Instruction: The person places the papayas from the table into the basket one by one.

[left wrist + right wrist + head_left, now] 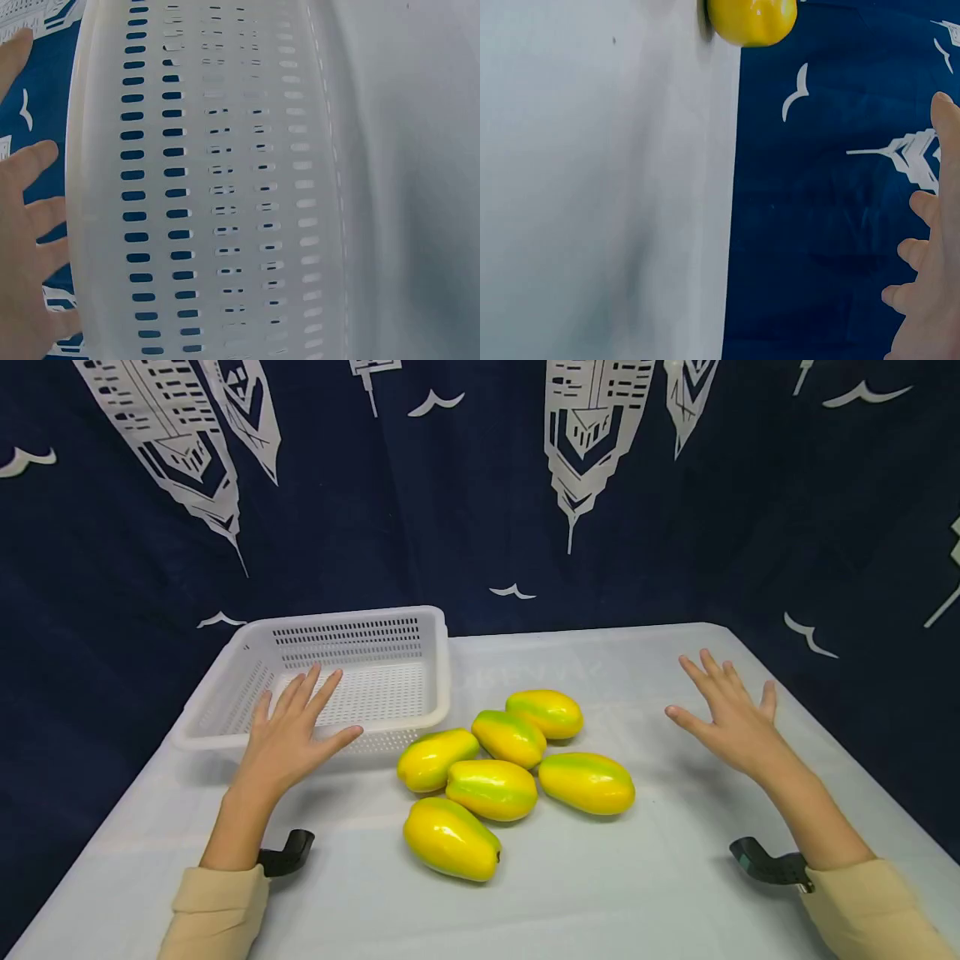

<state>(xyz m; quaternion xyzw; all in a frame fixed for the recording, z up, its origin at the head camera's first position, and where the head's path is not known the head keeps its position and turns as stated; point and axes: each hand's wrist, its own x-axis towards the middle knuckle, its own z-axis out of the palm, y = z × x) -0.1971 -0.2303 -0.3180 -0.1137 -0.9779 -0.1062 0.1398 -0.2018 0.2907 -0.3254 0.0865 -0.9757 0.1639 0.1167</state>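
Note:
Several yellow-green mangoes [492,789] lie grouped on the white tabletop, mid-table in the head view. To their left stands a white perforated plastic basket [390,727] with nothing in it. My left hand [288,739] hovers with spread fingers in front of the basket's near side and holds nothing; its wrist view shows the basket's slotted wall [202,187] close by. Off to the right of the fruit, my right hand [735,718] is raised over the table, fingers spread, holding nothing. One mango [752,19] shows at the top of the right wrist view.
The white-covered table [637,893] ends at a dark blue curtain [465,510] printed with white buildings and birds. A black wrist device sits under each sleeve: one on the left [288,853], one on the right [768,862].

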